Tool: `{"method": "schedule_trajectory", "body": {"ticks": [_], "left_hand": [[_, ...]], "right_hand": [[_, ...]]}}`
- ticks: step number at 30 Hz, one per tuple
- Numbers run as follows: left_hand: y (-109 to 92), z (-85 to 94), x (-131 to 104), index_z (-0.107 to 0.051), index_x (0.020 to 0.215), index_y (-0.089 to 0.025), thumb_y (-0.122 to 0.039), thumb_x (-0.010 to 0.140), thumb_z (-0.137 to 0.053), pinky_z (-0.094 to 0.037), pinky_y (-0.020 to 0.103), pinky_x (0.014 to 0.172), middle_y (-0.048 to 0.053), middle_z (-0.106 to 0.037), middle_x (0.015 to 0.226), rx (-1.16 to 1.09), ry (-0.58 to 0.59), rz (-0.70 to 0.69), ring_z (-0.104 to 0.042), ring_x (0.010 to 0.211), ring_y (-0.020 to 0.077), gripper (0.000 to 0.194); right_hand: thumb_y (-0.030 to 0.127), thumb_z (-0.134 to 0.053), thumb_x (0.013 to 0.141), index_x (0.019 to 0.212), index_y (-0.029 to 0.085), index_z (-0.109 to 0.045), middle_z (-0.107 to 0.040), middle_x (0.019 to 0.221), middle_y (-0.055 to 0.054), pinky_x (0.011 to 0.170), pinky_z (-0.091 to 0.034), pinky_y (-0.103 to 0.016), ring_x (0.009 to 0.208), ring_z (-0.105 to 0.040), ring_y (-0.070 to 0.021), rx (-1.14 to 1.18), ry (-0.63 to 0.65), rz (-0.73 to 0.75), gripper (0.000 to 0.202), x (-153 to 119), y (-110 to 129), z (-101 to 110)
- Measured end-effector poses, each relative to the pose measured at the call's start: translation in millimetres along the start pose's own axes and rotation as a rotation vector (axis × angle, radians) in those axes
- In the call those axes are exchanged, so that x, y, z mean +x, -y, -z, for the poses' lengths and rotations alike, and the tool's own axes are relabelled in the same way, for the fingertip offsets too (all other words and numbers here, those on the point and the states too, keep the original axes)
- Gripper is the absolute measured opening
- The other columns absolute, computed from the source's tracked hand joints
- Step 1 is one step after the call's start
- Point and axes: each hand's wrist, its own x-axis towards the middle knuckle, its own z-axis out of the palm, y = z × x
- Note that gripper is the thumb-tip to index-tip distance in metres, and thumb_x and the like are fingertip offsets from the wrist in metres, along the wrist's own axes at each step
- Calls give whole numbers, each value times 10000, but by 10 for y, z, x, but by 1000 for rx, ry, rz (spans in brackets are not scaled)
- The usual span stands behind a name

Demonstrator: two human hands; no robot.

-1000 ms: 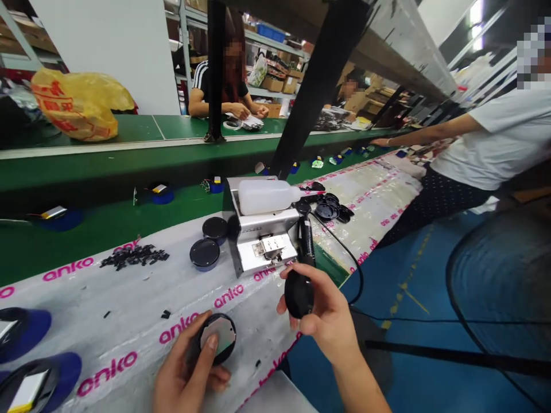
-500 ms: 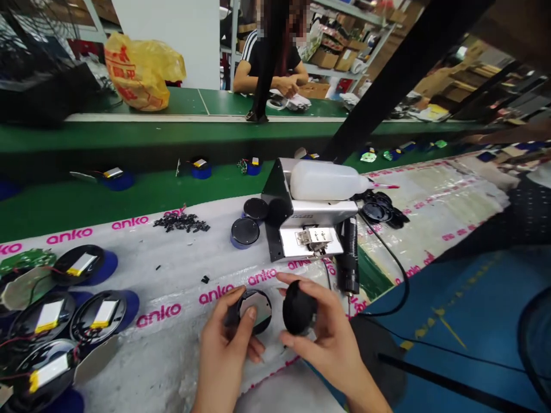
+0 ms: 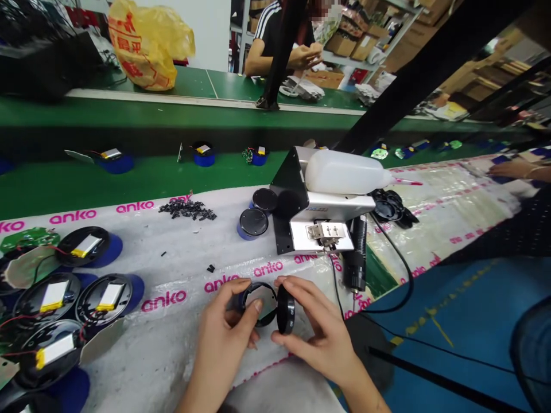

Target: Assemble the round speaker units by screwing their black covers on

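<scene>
Two bare hands bring two round parts together at the lower centre of the frame, as I follow from afar through the head camera. The left hand (image 3: 226,321) cradles a black-rimmed housing (image 3: 272,319), fingers curled round its side and thumb pressed on the pale grey disc (image 3: 266,299) seated inside. The right hand (image 3: 321,321) pinches a black cap (image 3: 286,310) by its edge between thumb and fingertips, upright at the housing's right-hand rim; whether the two touch I cannot tell. Half a second ago the cap showed me its broad dark face, farther from the housing; now it is turned edge-on and nearer, with white lettering on its side that I read as ON and OFF. I take the turn as a lining-up of the two pieces, which remain separate. Just above, two lidded blue housings (image 3: 253,222) stand beside what looks to be a screw feeder (image 3: 321,235), a white squeeze bottle (image 3: 346,172) lying on top, while open blue housings (image 3: 137,291) carrying pouch batteries (image 3: 111,296) crowd the lower left
</scene>
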Motion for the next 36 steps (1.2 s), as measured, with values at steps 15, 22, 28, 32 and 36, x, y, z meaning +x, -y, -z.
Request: {"method": "schedule_trajectory", "body": {"ticks": [15,22,28,32,36], "left_hand": [[-3,270,23,-714,1281,-178,-376,812,-743,-642,347,677,125,-749,1250,-279,233,72,-761,704,201,510],[29,271,-11,-706,1293,-239,-230,832,-707,-638,341,724,98,-636,1428,-329,265,23,-751,812,196,461],[63,298,-22,-640,1377,-232,-200,863,-656,-618,366,787,107,-593,1476,-230,285,-15,-726,894,221,515],[112,300,-19,-603,1415,-244,-198,899,-620,-607,387,820,110,-574,1495,-216,313,-35,-722,920,229,518],[120,322,-25,-560,1454,-242,-195,937,-573,-582,385,871,109,-688,1345,-210,350,-42,-721,938,224,520]], "right_hand": [[337,-701,920,1459,264,-522,-582,1459,-87,1092,-502,-356,1300,-601,-230,-153,181,10,573,276,240,-95],[277,-706,920,1434,222,-541,-615,1421,-103,1059,-531,-334,1279,-620,-227,-271,172,27,543,239,239,-111],[305,-679,940,1396,193,-562,-638,1389,-123,1064,-522,-325,1245,-646,-215,-278,210,65,484,296,261,-75],[304,-702,925,1407,203,-553,-632,1398,-116,1063,-525,-328,1244,-647,-218,-289,258,57,515,302,234,-42],[284,-687,936,1418,199,-537,-619,1413,-116,1070,-525,-335,1268,-630,-221,-311,239,49,512,266,238,-54]]}}
